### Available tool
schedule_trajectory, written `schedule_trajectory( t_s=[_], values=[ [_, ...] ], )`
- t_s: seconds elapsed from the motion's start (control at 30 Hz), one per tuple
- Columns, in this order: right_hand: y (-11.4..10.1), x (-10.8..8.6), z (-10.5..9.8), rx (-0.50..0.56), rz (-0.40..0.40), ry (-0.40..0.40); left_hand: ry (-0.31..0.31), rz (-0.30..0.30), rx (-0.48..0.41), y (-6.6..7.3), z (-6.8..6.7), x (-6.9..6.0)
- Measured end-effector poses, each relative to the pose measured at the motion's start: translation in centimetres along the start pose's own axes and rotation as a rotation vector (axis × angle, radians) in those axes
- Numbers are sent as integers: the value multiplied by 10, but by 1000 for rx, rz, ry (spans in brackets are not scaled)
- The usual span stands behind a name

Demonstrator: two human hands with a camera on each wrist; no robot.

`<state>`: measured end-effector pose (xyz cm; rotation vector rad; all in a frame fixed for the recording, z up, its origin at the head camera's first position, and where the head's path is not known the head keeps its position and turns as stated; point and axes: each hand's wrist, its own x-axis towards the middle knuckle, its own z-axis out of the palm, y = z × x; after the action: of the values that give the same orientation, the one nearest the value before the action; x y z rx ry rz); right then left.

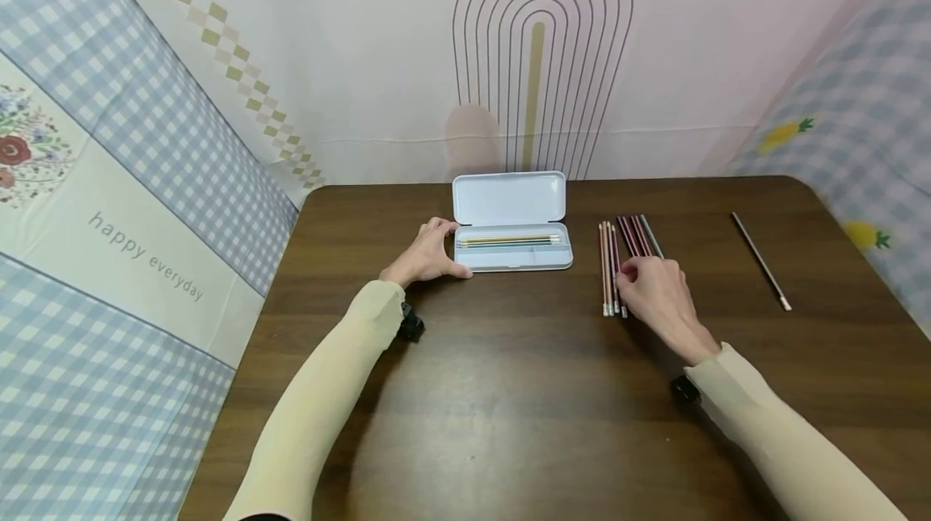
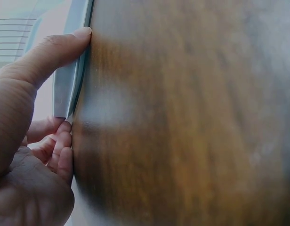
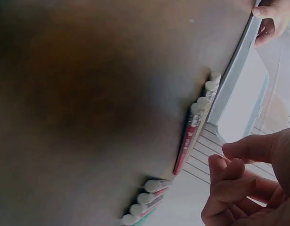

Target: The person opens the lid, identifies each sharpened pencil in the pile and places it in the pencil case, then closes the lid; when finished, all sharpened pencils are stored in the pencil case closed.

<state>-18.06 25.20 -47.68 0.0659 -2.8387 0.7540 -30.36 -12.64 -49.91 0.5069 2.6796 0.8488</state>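
A pale pencil case (image 1: 514,258) lies with its lid up, several pencils (image 1: 509,241) in its upper compartment. My left hand (image 1: 427,253) grips the case's left end; in the left wrist view the thumb of this hand (image 2: 22,141) presses the front side of the case (image 2: 67,87). My right hand (image 1: 663,299) hovers over two groups of pencils, one beside its fingertips (image 1: 608,271), one partly behind it (image 1: 634,235). In the right wrist view its fingers (image 3: 224,162) are loosely bent, with nothing visible between them, near a red pencil (image 3: 186,143).
A single dark pencil (image 1: 760,258) with a white end lies apart on the right of the brown wooden table (image 1: 502,392). A patterned cloth (image 1: 378,60) hangs behind the table, and checked cloth (image 1: 94,392) is at the left.
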Motion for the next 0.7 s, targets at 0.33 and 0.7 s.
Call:
schedule_trajectory(
  t_s=[0.33, 0.7],
  values=[
    [8, -7, -2, -1, 68, -113, 4, 14, 7, -7, 2, 6],
    [10, -5, 0, -25, 94, -175, -2, 6, -7, -3, 1, 3]
  ],
)
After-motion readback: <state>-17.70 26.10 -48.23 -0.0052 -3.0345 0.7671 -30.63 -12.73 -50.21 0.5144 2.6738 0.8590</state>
